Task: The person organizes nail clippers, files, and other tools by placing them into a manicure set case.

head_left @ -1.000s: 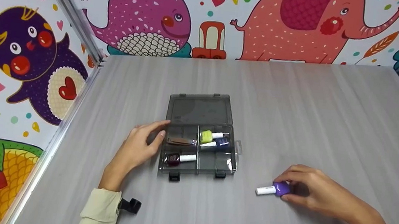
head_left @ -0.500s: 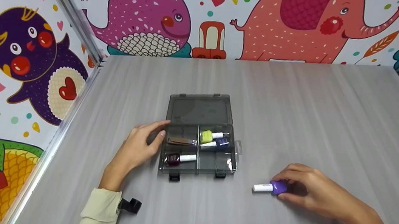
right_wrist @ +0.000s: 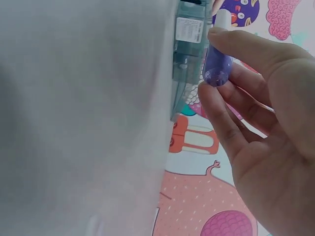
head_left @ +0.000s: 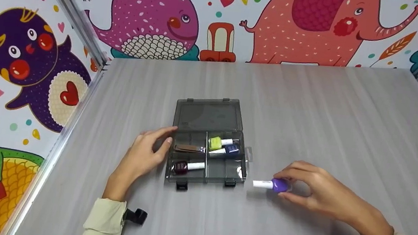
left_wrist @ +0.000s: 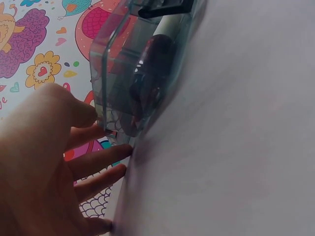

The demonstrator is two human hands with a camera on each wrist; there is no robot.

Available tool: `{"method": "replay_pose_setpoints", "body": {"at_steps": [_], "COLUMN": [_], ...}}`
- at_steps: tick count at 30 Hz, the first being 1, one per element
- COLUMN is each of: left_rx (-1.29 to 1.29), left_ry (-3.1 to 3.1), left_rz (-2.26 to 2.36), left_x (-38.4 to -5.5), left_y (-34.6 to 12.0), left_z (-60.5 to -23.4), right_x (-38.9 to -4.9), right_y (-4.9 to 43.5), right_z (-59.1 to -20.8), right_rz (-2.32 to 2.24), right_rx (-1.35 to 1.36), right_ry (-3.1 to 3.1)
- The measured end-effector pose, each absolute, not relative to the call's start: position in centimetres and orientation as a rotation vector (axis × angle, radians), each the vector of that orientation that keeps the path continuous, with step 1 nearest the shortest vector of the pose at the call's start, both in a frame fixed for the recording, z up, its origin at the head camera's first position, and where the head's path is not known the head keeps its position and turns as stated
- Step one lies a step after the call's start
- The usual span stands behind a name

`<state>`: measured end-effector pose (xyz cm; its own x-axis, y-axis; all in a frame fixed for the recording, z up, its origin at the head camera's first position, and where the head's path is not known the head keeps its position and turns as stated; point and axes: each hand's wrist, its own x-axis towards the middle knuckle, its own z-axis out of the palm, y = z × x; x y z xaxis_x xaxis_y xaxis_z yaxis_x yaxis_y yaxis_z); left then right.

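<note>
My right hand (head_left: 323, 191) pinches a purple nail polish bottle (head_left: 279, 185) between thumb and fingers, its white cap pointing left at the box's right front corner. In the right wrist view the bottle (right_wrist: 217, 64) is raised off the table. My left hand (head_left: 146, 150) rests its fingertips and thumb against the left side of a smoky clear compartment box (head_left: 222, 171), whose lid lies back. Inside the box are a yellow-green polish bottle (head_left: 215, 143), a dark blue one (head_left: 232, 150), a dark red one (head_left: 180, 167) and a brown nail clipper (head_left: 188, 148).
Two black latches, including the left latch (head_left: 182, 186), hang at the box's front edge. The grey table (head_left: 328, 120) meets printed cartoon wall panels (head_left: 150, 14) at the back and sides. A metal frame post (head_left: 74, 9) stands at the back left corner.
My right hand has lifted the purple nail polish bottle and carried it left and slightly away from me, toward the box. My left hand has stayed at the box's left side.
</note>
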<state>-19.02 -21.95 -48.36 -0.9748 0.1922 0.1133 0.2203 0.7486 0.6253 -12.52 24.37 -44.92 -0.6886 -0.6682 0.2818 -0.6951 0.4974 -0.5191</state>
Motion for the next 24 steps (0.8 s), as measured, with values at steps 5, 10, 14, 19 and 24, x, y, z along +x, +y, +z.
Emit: {"method": "replay_pose_setpoints", "body": {"at_steps": [5,10,14,19,24], "left_rx": [-0.37,-0.353,-0.328,-0.335,-0.328], "left_ry": [-2.897,-2.91,-2.926,-2.926,-2.926], "left_rz": [-1.036,-1.019,-1.024,-1.033,-1.035], "left_x": [-19.1,-19.0,-18.9,-18.9,-18.9], "left_y": [-21.9,-21.9,-21.8,-21.9,-22.0], "left_z": [-48.3,-48.3,-48.3,-48.3,-48.3], "right_x": [-13.2,-13.8,-14.1,-14.6,-15.1], "right_y": [22.9,21.4,20.4,19.0,17.8], "right_z": [-44.5,-44.4,-44.4,-44.4,-44.5], "right_rz": [0.976,0.977,0.999,1.006,1.016], "right_rx": [1.276,1.284,1.269,1.289,1.315], "right_ry": [-2.587,-2.552,-2.554,-2.528,-2.504]}}
